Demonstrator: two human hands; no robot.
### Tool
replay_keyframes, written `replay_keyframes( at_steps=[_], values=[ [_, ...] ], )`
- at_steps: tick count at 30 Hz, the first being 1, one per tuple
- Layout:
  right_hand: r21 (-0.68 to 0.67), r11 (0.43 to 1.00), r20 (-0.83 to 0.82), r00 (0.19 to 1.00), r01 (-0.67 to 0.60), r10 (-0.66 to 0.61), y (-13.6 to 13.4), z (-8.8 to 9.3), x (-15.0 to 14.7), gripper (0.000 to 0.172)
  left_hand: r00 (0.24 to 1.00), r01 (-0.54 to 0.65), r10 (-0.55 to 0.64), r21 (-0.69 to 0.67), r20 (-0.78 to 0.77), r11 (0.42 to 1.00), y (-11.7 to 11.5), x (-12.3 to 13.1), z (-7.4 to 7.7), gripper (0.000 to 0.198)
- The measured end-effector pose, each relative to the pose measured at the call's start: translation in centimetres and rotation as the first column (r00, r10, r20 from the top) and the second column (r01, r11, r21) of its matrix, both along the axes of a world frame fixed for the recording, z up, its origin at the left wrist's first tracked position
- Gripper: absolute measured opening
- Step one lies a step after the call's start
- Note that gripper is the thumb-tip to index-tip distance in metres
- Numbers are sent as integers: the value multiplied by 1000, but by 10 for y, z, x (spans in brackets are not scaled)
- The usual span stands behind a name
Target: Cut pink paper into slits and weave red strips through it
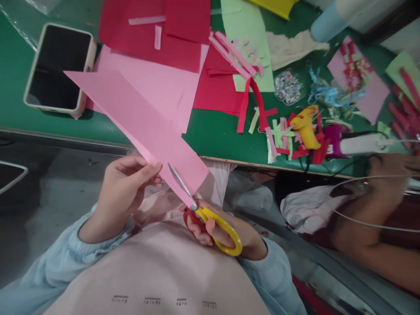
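My left hand (123, 190) pinches the near edge of a long pink paper sheet (138, 116), which slants up and to the left over the table edge. My right hand (223, 232) grips yellow and red scissors (210, 221). Their blades (180, 183) are closed into the paper's lower edge, just right of my left thumb. Both hands are held above my lap, in front of the green table (213, 135).
A phone (59, 65) lies on the table at the left. Red and pink sheets (157, 30), paper strips (249, 87), a yellow glue gun (306, 127) and scraps cover the table. Another person's arm (374, 218) is at the right.
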State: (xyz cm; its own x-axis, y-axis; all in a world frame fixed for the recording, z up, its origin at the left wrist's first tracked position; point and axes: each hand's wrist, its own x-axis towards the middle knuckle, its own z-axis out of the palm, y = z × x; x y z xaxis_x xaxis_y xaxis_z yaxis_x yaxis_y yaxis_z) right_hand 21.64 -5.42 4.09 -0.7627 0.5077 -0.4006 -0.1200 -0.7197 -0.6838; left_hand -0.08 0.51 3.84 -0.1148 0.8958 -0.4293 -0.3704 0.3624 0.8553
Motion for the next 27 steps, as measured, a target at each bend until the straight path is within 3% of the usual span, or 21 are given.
replay_keyframes(
  at_steps=[20, 27],
  values=[
    [29, 999, -28, 999, -16, 16, 0, -10, 8, 56, 1000, 4, -3, 31, -23, 1000, 0, -1, -2, 23],
    [-38, 999, -33, 999, -21, 20, 1, -11, 8, 57, 1000, 1, 0, 28, -24, 1000, 0, -1, -4, 22]
  ],
)
